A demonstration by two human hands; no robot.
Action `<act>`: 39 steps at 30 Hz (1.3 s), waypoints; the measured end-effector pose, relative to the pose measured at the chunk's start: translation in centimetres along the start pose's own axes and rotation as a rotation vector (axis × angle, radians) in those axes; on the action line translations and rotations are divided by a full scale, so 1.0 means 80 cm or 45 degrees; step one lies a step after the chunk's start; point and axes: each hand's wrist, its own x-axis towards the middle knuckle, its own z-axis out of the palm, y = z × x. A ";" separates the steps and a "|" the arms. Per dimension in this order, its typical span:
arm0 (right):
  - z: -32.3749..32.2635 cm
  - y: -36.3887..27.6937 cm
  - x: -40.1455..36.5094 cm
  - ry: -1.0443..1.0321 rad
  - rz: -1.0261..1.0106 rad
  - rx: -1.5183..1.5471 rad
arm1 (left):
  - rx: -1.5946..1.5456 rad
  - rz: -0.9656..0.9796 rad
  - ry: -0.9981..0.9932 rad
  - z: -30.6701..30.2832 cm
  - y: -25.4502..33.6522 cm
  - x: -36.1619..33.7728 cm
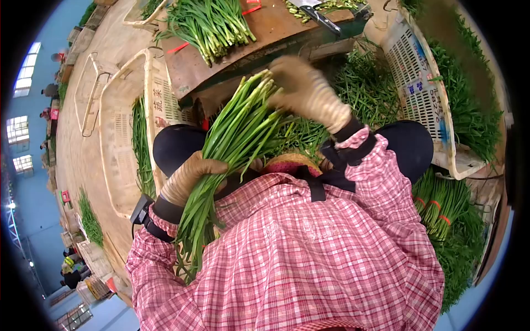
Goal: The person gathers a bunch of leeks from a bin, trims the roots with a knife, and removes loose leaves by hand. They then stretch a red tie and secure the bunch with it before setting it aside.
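Left hand (190, 175) clenched round middle of green stalk bunch (237, 132), held over lap; pale ends point far, leafy tips hang near; right hand (306, 91), blurred, closed over far ends of same bunch; step in hand looks like squaring stalk ends into even bundle; next move calls for firm left grip while right levels ends; far counter (270, 25) carries loose stalks (210, 25), knife (317, 15); tied bundles (441, 207) near right; crate (414, 83) far right.
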 end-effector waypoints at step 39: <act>0.019 0.027 -0.017 0.040 0.425 0.888 | -0.085 0.093 0.052 0.021 0.004 -0.001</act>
